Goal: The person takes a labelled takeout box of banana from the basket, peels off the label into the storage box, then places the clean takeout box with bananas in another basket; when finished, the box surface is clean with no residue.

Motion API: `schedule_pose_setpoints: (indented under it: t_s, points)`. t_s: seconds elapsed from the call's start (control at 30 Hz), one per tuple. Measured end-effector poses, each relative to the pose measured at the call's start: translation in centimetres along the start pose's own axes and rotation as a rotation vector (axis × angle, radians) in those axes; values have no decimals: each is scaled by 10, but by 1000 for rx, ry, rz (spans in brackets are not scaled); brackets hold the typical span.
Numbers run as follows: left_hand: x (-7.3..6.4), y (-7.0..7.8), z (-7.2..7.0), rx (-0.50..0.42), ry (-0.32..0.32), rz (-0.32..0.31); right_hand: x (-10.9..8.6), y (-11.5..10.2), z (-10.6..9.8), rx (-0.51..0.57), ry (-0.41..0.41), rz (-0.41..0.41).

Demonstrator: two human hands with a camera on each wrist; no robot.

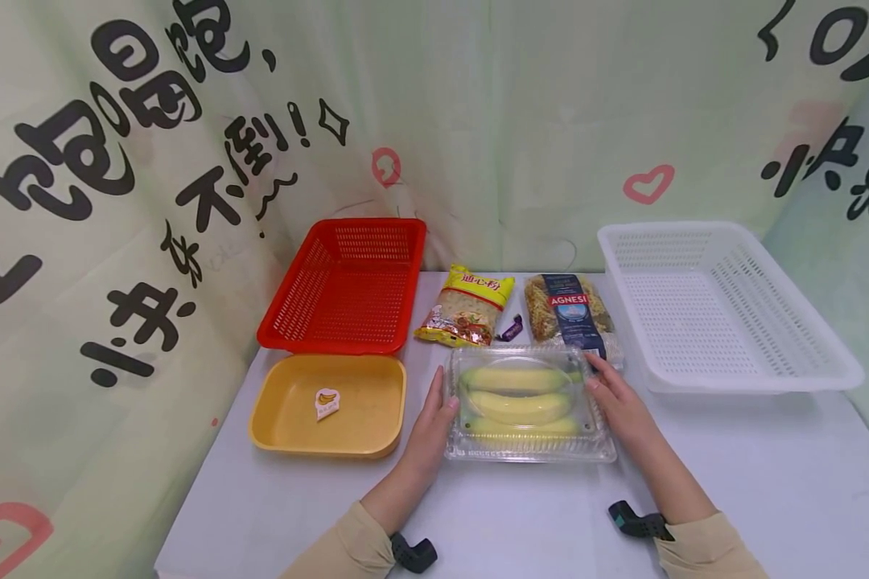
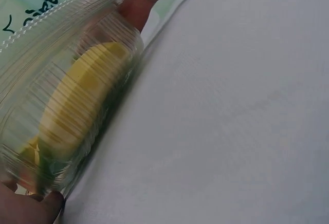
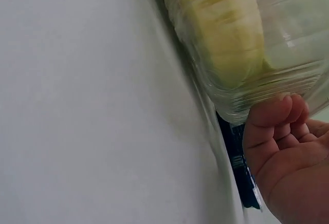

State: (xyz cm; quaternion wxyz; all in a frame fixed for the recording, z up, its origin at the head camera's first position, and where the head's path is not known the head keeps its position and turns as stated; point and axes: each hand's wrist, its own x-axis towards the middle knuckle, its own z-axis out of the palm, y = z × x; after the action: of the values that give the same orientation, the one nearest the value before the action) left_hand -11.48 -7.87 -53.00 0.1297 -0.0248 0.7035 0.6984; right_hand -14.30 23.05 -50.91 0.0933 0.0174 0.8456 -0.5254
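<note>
A clear plastic clamshell box point(image 1: 529, 450) with a ribbed lid stands near the table's middle, three yellow bananas point(image 1: 519, 408) lying side by side inside. My left hand point(image 1: 429, 426) holds its left side, thumb along the near part of the wall. On the opposite side my right hand point(image 1: 623, 406) grips the edge, fingertips at the far right corner. In the right wrist view the thumb and bent fingers of the right hand point(image 3: 288, 157) meet the box's ribbed end. The left wrist view shows the left thumb point(image 2: 38, 208) at a lower corner of the box.
A yellow tub point(image 1: 275, 410) with a banana picture card point(image 1: 327, 404) is at left, a red basket point(image 1: 268, 326) behind it. Beyond the box lie a yellow pasta bag point(image 1: 467, 307), a small purple-wrapped piece point(image 1: 511, 328) and an AGNESI pack point(image 1: 572, 310). A white basket point(image 1: 702, 322) stands right.
</note>
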Motion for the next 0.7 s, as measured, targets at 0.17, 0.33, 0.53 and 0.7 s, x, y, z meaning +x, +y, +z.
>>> schedule_pose_setpoints:
  t_s: [0.17,0.33,0.53,0.7]
  points:
    - [-2,4,1,13,9,-7,-1,-6,-2,18,-4,-30]
    - [-6,13,1,41,14,10,-4,-14,-5,131,-16,-40]
    - [-6,33,-4,101,19,29,-9,-29,-9,196,-25,7]
    - [-1,49,-12,90,9,37,-9,-41,-10,290,-39,5]
